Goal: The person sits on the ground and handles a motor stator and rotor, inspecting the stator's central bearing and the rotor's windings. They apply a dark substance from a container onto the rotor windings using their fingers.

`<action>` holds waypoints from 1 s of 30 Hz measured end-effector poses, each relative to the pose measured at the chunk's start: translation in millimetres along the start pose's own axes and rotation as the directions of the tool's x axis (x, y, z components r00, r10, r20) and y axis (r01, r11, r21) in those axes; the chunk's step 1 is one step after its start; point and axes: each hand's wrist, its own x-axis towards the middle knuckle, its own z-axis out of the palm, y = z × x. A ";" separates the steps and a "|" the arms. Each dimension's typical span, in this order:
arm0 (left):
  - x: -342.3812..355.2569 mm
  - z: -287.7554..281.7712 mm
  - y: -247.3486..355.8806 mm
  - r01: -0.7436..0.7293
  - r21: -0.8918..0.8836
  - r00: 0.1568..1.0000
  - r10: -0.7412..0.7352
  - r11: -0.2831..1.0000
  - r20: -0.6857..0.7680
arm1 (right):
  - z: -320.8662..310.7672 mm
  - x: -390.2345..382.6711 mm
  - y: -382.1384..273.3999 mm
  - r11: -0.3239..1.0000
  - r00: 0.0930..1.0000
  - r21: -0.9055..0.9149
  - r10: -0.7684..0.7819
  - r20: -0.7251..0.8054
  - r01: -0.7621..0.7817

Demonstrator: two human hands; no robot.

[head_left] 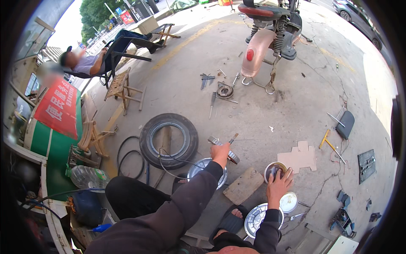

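Observation:
My left hand [220, 154] is closed round a motor stator, a ring-shaped metal part [233, 158] with a shaft [234, 137] pointing up and away. Below it, a round silver metal cover [195, 170] lies on the ground, partly hidden by my sleeve. My right hand [279, 188] reaches over a round tin [267, 172] of dark brown paste. Some of its fingers are spread at the rim, and a darkened fingertip dips inside. A pale round lid [289, 203] lies beside that hand, and a second silver cover [253, 220] is under my right wrist.
A wooden block [243, 186] lies between my hands, with flat cardboard [298, 157] beyond the tin. A tyre [148, 139] lies left. Ahead, a pink scooter [258, 51] stands near scattered tools and a brake plate [224, 90]. A person [86, 63] reclines far left. A yellow-handled T-wrench [325, 137] lies right.

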 end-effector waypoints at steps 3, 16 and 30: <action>3.2 12.7 -0.2 0.060 -0.224 0.998 -0.063 0.973 -0.003 | -10.7 2.7 -1.7 0.998 0.999 0.053 -0.026 0.042 0.024; 30.7 -55.7 2.9 0.280 -0.561 0.875 0.034 0.779 0.484 | -38.5 -16.7 26.9 0.254 0.932 0.924 0.299 0.205 -0.285; -113.8 -278.7 15.3 0.422 -0.820 0.630 0.526 0.386 0.572 | -296.9 -42.4 16.0 -0.259 0.971 0.966 0.231 0.054 0.008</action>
